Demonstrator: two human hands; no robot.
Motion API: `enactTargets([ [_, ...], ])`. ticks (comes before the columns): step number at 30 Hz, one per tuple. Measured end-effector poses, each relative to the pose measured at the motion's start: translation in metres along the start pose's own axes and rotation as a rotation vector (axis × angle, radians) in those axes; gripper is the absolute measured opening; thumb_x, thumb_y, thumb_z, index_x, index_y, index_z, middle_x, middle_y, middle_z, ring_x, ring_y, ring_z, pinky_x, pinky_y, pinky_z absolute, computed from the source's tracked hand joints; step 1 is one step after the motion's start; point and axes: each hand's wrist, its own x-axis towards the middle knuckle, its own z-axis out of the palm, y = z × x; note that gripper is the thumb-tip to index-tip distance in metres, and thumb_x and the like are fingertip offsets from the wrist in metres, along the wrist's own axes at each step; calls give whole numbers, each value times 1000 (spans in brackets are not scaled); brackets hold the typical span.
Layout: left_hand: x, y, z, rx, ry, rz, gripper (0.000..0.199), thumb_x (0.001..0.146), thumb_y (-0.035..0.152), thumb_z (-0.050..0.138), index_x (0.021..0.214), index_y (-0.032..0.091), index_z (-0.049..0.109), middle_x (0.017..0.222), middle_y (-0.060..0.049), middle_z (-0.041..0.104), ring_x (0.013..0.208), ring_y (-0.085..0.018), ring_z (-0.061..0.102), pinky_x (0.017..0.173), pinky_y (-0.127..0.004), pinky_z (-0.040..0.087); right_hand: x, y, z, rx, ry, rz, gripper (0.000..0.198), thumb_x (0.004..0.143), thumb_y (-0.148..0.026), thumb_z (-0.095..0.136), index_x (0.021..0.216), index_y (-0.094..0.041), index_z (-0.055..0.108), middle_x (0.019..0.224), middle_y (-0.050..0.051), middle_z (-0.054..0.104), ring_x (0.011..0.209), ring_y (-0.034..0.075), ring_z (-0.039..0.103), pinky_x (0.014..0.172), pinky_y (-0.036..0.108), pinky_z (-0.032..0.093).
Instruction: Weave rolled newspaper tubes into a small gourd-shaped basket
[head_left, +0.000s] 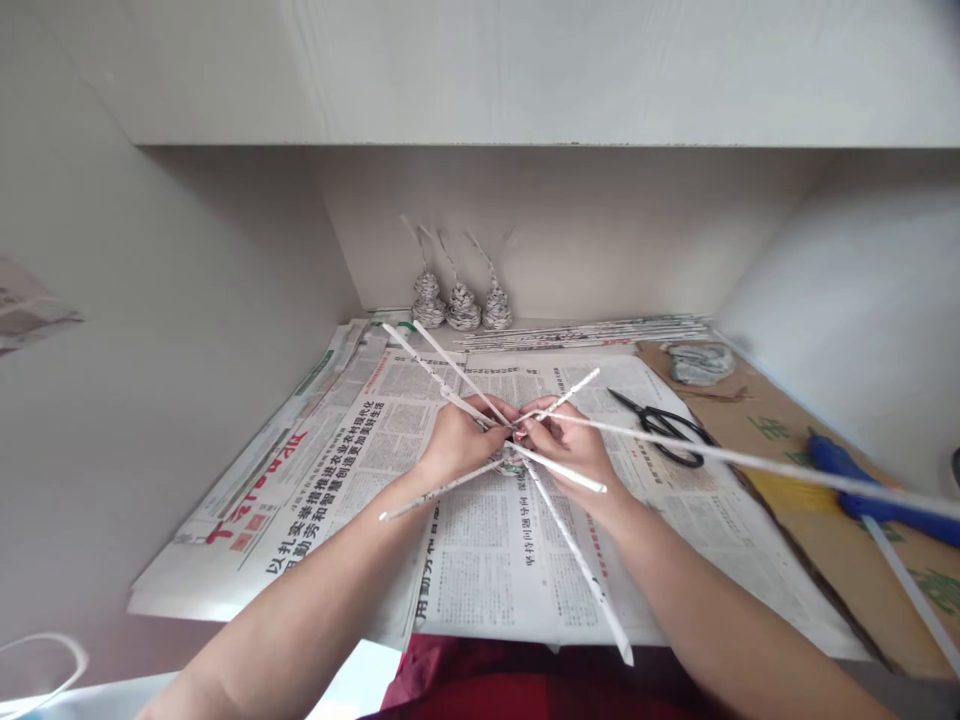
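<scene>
Between my hands is a small piece woven from rolled newspaper strips, with several white paper rods sticking out like spokes. My left hand grips its left side, thumb pressed near the middle. On the right, my right hand pinches the centre, where the rods cross. One long paper strip runs from my right fingers off to the right edge. The fingertips partly hide the woven part, and both hands are just above the newspaper sheets.
Three finished-looking woven gourd shapes stand against the back wall. Beside them lies a bundle of paper rods. Black scissors rest right of my hands. Cardboard holds a crumpled paper coil and a blue glue gun.
</scene>
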Motion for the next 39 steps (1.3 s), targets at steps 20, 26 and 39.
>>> enactTargets([
  [20, 3, 5, -9, 102, -81, -10, 7, 70, 23, 66, 70, 16, 68, 66, -1, 66, 62, -13, 59, 58, -22, 44, -5, -3, 1, 190, -28, 112, 31, 70, -42, 72, 80, -21, 53, 62, -2, 62, 51, 13, 59, 47, 24, 47],
  [26, 2, 6, -10, 106, -77, 14, 4, 71, 20, 65, 70, 16, 66, 65, 0, 64, 61, -11, 57, 58, -22, 43, -8, -6, -2, -96, -49, -22, 19, 74, -36, 69, 85, -22, 64, 74, 1, 66, 64, 15, 62, 54, 24, 46],
  [39, 3, 8, -9, 36, -95, -89, 8, 68, 20, 67, 66, 14, 62, 58, 0, 61, 55, -11, 55, 53, -22, 42, -14, -7, -2, -105, -20, -77, 25, 80, -42, 63, 71, -21, 56, 76, 1, 62, 69, 16, 59, 63, 28, 46],
])
